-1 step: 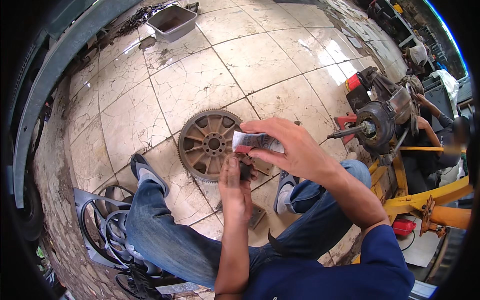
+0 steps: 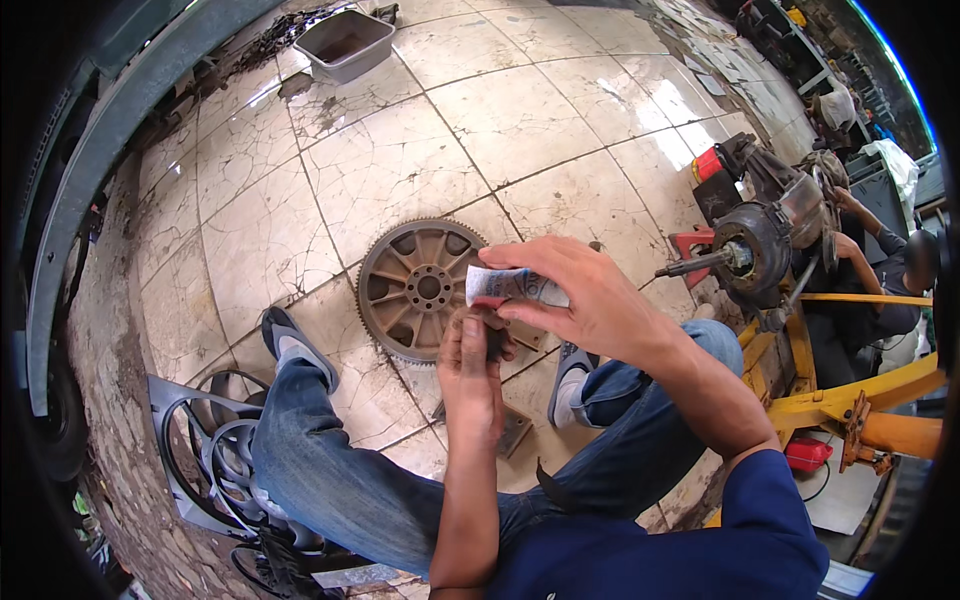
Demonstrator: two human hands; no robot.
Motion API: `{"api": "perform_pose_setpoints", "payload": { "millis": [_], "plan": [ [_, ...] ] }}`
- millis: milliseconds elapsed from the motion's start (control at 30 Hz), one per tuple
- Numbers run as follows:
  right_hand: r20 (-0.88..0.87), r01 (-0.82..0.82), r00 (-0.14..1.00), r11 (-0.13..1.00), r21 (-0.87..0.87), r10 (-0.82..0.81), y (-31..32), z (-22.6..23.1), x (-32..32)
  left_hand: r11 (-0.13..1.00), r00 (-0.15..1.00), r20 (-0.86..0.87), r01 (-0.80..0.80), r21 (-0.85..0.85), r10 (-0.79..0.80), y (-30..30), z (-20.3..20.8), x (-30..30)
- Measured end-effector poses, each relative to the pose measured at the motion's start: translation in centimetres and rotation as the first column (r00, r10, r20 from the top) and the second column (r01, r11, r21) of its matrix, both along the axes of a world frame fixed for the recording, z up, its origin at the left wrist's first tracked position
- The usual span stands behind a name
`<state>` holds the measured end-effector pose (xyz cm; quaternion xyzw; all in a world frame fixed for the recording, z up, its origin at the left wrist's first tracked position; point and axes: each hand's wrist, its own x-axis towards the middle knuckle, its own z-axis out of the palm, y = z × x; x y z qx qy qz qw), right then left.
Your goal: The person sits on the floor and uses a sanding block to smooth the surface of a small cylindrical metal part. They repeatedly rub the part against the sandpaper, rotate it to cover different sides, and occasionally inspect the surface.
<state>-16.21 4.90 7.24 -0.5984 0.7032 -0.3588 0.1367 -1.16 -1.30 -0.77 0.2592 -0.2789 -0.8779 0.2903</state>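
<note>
My right hand (image 2: 590,298) pinches a small, flattened white, red and blue packet (image 2: 515,285), holding it level between thumb and fingers. Just below it, my left hand (image 2: 474,370) is closed around a dark, blocky piece (image 2: 494,345), mostly hidden by the fingers. The packet's left end is right above the left fingertips; whether they touch I cannot tell. Under both hands a toothed flywheel (image 2: 405,270) lies flat on the tiles, its hub ring of holes facing up. A flat metal plate (image 2: 515,432) lies partly hidden beneath my left wrist.
A grey basin (image 2: 345,48) stands at the far left. To the right are a heavy axle assembly (image 2: 745,250), a yellow steel frame (image 2: 830,400) and another person (image 2: 895,285) at work. Black and grey ring-shaped parts (image 2: 215,440) lie beside my left leg.
My left hand has shifted slightly to the right and turned a little with the dark piece. My right hand and the packet have barely moved.
</note>
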Motion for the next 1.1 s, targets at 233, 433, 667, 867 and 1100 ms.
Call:
{"api": "perform_pose_setpoints", "payload": {
  "millis": [233, 433, 667, 867, 1100],
  "plan": [
    [-0.213, -0.123, 0.970, 0.992, -0.002, 0.120, -0.5, 0.1, -0.4, 0.990, 0.966, 0.246, -0.043, -0.136, 0.075, -0.1, 0.7, -1.2],
    [-0.185, -0.078, 0.979, 0.996, 0.034, 0.083, -0.5, 0.4, -0.2, 0.993, 0.970, 0.219, -0.083, -0.088, 0.101, -0.3, 0.8, -1.0],
    [-0.238, -0.029, 0.969, 0.992, 0.125, 0.059, -0.2, 0.6, -0.7, 0.988, 0.957, 0.258, -0.106, -0.115, 0.133, -0.4, 1.0, -1.0],
    [-0.203, -0.039, 0.976, 0.984, 0.173, 0.074, 0.0, 0.7, -1.4, 0.980, 0.960, 0.218, -0.150, -0.132, 0.177, -0.3, 0.7, -0.9],
    [0.036, 0.043, 0.998, 0.990, 0.137, -0.049, -0.2, 1.2, -0.4, 0.970, 0.945, 0.234, -0.203, -0.134, 0.230, -0.3, 1.0, -1.0]
  ]
}}
